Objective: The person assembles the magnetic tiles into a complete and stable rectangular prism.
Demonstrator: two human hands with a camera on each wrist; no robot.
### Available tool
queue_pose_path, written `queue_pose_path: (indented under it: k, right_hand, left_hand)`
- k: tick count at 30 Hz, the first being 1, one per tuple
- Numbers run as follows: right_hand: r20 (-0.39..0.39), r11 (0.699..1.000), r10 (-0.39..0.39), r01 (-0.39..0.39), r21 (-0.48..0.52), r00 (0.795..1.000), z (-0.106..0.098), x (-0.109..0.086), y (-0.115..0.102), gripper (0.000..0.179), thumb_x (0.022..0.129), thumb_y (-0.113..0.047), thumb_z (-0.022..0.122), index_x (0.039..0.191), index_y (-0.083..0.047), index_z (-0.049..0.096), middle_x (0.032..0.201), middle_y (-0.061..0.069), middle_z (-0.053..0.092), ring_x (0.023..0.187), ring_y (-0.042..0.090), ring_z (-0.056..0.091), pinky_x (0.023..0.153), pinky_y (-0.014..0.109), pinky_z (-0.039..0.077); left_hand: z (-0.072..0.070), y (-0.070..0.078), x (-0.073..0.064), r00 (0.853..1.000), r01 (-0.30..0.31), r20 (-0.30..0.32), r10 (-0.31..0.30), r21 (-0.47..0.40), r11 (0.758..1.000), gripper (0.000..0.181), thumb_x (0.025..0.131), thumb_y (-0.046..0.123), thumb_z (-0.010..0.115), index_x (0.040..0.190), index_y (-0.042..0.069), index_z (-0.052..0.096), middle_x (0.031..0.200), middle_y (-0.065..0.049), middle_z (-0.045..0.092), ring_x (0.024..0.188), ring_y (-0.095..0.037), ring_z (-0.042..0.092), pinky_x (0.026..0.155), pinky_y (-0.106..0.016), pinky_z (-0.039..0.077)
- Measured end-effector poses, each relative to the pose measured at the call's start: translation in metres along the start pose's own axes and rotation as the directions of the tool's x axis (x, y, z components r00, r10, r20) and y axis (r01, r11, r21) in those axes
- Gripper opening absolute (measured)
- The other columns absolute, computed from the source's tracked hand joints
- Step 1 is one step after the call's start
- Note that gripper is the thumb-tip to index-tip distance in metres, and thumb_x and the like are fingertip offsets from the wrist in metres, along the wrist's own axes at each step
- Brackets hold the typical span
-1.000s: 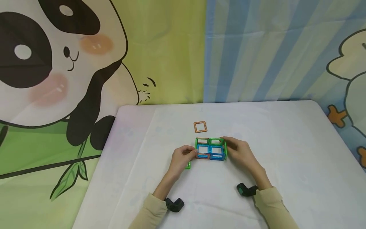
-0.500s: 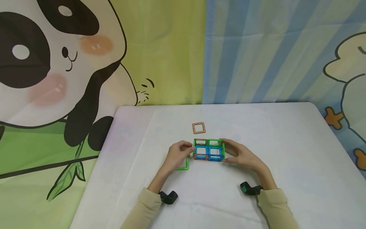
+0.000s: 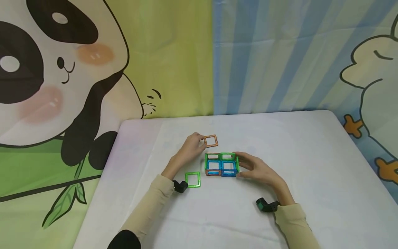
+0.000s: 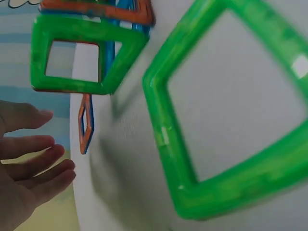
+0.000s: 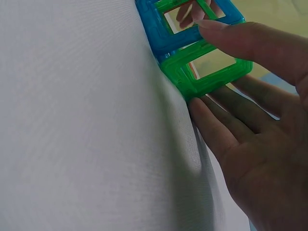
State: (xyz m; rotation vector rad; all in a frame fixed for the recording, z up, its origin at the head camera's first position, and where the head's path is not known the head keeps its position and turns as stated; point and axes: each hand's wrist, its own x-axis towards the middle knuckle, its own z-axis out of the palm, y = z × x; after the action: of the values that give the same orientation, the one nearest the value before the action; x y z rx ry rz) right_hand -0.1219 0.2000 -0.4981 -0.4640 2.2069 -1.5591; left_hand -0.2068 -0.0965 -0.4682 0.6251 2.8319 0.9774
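Note:
A box-like structure of magnetic tiles (image 3: pixel 221 166), blue, green and orange, stands on the table. My right hand (image 3: pixel 256 168) holds its right end; the right wrist view shows the thumb on a blue edge and the other fingers behind the green end tile (image 5: pixel 216 82). Beyond the structure lies a flat orange square tile (image 3: pixel 211 146). My left hand (image 3: pixel 190 148) reaches to its left edge in the head view. Fingers of that hand (image 4: pixel 33 166) look loosely extended and hold nothing in the left wrist view. A green square tile (image 3: pixel 193 186) lies flat nearer me, below the left forearm.
A white cloth covers the table (image 3: pixel 280 138). Behind it hangs a printed curtain (image 3: pixel 174 69) with a panda and stripes. Black wrist cameras (image 3: pixel 267 205) sit on both wrists.
My left hand has left the structure's left end and moved away from me to the orange tile, uncovering the green tile. My right hand stays at the structure's right end.

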Motion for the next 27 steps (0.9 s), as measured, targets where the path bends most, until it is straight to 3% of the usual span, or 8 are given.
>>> queue_pose_path:
  k: [4, 8, 11, 16, 20, 27]
  right_hand:
    - [0.009, 1.000, -0.005, 0.005, 0.017, 1.000, 0.001, -0.001, 0.001, 0.084, 0.088, -0.008, 0.080, 0.158, -0.003, 0.034, 0.161, 0.026, 0.037, 0.144, 0.047, 0.042, 0.109, 0.045, 0.049]
    - [0.022, 1.000, -0.009, 0.009, 0.015, 1.000, 0.000, -0.001, 0.001, 0.084, 0.089, -0.010, 0.079, 0.158, -0.002, 0.033, 0.161, 0.025, 0.036, 0.145, 0.047, 0.041, 0.109, 0.047, 0.048]
    - [0.009, 1.000, -0.010, 0.010, 0.003, 1.000, -0.001, -0.002, 0.001, 0.083, 0.089, -0.010, 0.079, 0.158, -0.003, 0.034, 0.161, 0.025, 0.037, 0.145, 0.047, 0.042, 0.109, 0.046, 0.048]
    - [0.010, 1.000, -0.023, 0.023, 0.016, 1.000, -0.002, -0.002, 0.001, 0.082, 0.089, -0.008, 0.079, 0.158, -0.003, 0.035, 0.161, 0.025, 0.037, 0.144, 0.047, 0.042, 0.110, 0.047, 0.047]
    - [0.016, 0.999, -0.020, 0.019, 0.035, 1.000, -0.001, -0.001, 0.001, 0.082, 0.089, -0.009, 0.079, 0.158, -0.003, 0.035, 0.162, 0.026, 0.035, 0.145, 0.048, 0.041, 0.111, 0.049, 0.047]
    - [0.016, 0.998, -0.026, 0.025, 0.051, 1.000, -0.002, -0.001, 0.000, 0.083, 0.089, -0.008, 0.079, 0.158, -0.002, 0.034, 0.162, 0.027, 0.034, 0.145, 0.048, 0.040, 0.111, 0.049, 0.046]
  left_hand:
    - [0.004, -0.004, 0.018, 0.994, -0.052, 0.098, 0.043, 0.091, 0.994, 0.040, 0.097, 0.014, 0.072, 0.130, -0.007, 0.064, 0.130, -0.021, 0.064, 0.121, -0.033, 0.061, 0.104, -0.044, 0.051]
    - [0.007, -0.004, 0.027, 0.976, -0.077, 0.211, 0.047, 0.135, 0.988, 0.045, 0.097, 0.015, 0.070, 0.137, -0.004, 0.060, 0.140, -0.019, 0.059, 0.128, -0.032, 0.056, 0.110, -0.042, 0.047]
    - [0.009, -0.001, 0.033, 0.965, -0.097, 0.258, 0.054, 0.155, 0.983, 0.049, 0.097, 0.014, 0.069, 0.142, -0.003, 0.056, 0.145, -0.019, 0.055, 0.134, -0.033, 0.052, 0.113, -0.042, 0.044]
    - [0.010, 0.004, 0.039, 0.954, -0.122, 0.296, 0.046, 0.245, 0.962, 0.054, 0.095, 0.010, 0.069, 0.145, -0.003, 0.053, 0.146, -0.019, 0.053, 0.134, -0.033, 0.049, 0.112, -0.041, 0.045]
    - [0.010, 0.005, 0.041, 0.955, -0.126, 0.296, 0.031, 0.307, 0.943, 0.055, 0.093, 0.011, 0.072, 0.143, -0.004, 0.053, 0.142, -0.019, 0.053, 0.128, -0.031, 0.048, 0.107, -0.040, 0.047]
    - [0.009, 0.004, 0.041, 0.955, -0.125, 0.296, 0.031, 0.306, 0.944, 0.051, 0.089, 0.013, 0.077, 0.133, -0.007, 0.058, 0.131, -0.021, 0.051, 0.117, -0.030, 0.044, 0.098, -0.041, 0.048]
